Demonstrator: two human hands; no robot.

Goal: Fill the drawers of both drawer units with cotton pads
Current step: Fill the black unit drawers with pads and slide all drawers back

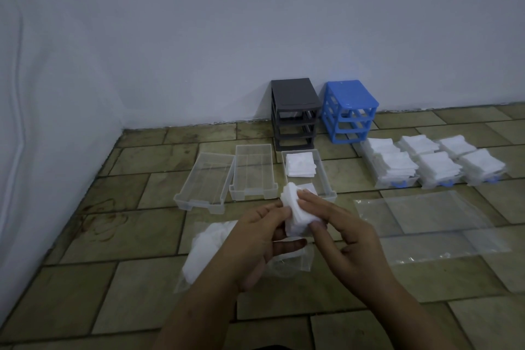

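Observation:
Both hands hold a stack of white cotton pads (295, 210) above the floor. My left hand (255, 239) grips its left side, and my right hand (343, 233) pinches its right side. Three clear drawers lie on the tiles ahead: two hold nothing (203, 182) (253, 175), and the right one (326, 179) has cotton pads (300, 165) at its far end. The grey drawer unit (295, 113) and the blue drawer unit (350, 111) stand against the wall with open slots.
Three clear drawers heaped with cotton pads (431, 162) sit on the right of the floor. An empty plastic bag (426, 221) lies flat near my right hand. Under my hands lies another bag of cotton pads (204, 247). A white wall stands to the left.

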